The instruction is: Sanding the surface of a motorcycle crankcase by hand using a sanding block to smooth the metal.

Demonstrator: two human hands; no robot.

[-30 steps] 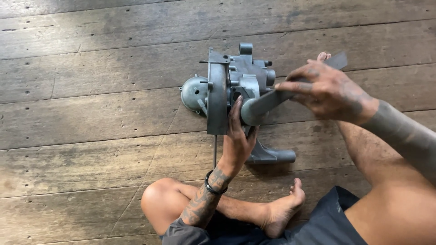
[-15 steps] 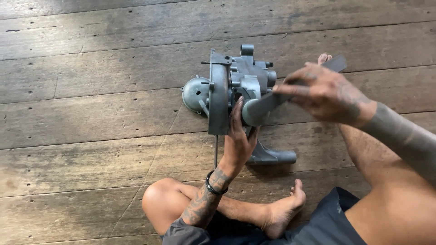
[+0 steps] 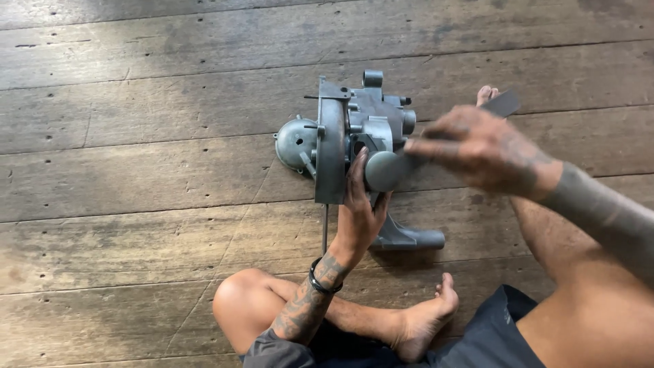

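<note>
A grey cast-metal engine housing (image 3: 347, 136) stands on the wooden plank floor (image 3: 136, 170) in front of me. My left hand (image 3: 359, 211) presses against its near side, fingers up along the casing, steadying it. My right hand (image 3: 480, 150) is closed on the handle of a grey mallet (image 3: 386, 170), whose rounded head sits close to the housing, just above my left fingers. The handle's dark end (image 3: 503, 103) sticks out past my hand. A black band circles my left wrist.
A grey angled metal bracket (image 3: 409, 236) lies on the floor behind my left hand. A thin metal rod (image 3: 325, 228) runs down from the housing. My bent legs and a bare foot (image 3: 426, 320) are below; toes (image 3: 485, 94) show past the mallet.
My right hand with the mallet has shifted slightly and looks blurred from motion. The left hand and the housing stay where they were.
</note>
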